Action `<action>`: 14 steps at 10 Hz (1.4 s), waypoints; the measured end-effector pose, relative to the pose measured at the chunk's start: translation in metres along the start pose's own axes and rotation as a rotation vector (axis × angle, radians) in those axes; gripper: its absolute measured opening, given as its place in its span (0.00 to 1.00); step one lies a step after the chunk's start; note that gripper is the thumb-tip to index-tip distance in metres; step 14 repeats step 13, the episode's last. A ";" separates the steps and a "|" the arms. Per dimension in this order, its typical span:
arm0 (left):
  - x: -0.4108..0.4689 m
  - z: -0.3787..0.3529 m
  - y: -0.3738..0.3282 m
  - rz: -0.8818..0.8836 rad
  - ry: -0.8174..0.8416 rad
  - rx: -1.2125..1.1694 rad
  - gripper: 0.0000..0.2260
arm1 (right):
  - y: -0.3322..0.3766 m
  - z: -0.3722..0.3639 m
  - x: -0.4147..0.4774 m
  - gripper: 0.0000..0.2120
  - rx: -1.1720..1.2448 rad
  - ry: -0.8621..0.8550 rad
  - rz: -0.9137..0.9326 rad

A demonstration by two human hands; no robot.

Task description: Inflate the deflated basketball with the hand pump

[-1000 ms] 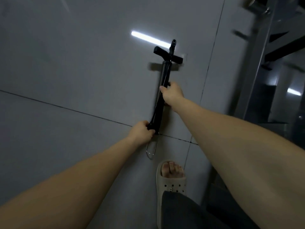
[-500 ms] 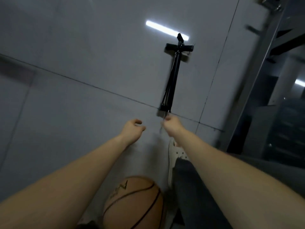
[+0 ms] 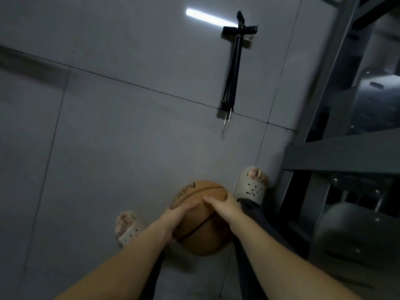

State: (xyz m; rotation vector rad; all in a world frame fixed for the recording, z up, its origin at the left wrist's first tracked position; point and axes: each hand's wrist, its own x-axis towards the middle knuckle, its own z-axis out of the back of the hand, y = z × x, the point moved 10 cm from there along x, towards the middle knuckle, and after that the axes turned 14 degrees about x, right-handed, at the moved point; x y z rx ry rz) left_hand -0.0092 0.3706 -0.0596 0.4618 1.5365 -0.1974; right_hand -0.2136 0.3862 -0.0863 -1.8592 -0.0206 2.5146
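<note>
An orange-brown basketball [image 3: 201,195] with black seams sits low in the view between my two feet. My left hand [image 3: 177,215] grips its left side, fingers spread over the top. My right hand [image 3: 225,207] grips its right side. The black hand pump [image 3: 232,70] lies flat on the grey tiled floor farther ahead, T-handle at the far end and thin metal foot bracket toward me. Neither hand touches the pump.
My feet wear pale slides, the left foot [image 3: 127,228] and the right foot [image 3: 252,187] flanking the ball. A dark metal rack frame [image 3: 337,156] with a round grey object under it stands close on the right. A ceiling light reflects on the glossy tiles [image 3: 108,126].
Both hands have let go of the pump, which now lies on the floor, and have pulled back to take hold of the basketball. The view has tilted down toward my feet.
</note>
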 end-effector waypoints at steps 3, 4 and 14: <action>-0.052 0.047 -0.160 -0.413 -0.318 0.149 0.49 | 0.138 0.043 -0.018 0.65 0.133 -0.009 0.338; -0.060 0.062 -0.209 -0.537 -0.371 0.142 0.48 | 0.186 0.050 -0.009 0.63 0.230 0.002 0.423; -0.166 0.093 -0.238 -0.659 -0.291 0.440 0.40 | 0.242 0.061 -0.148 0.33 -0.090 -0.036 0.634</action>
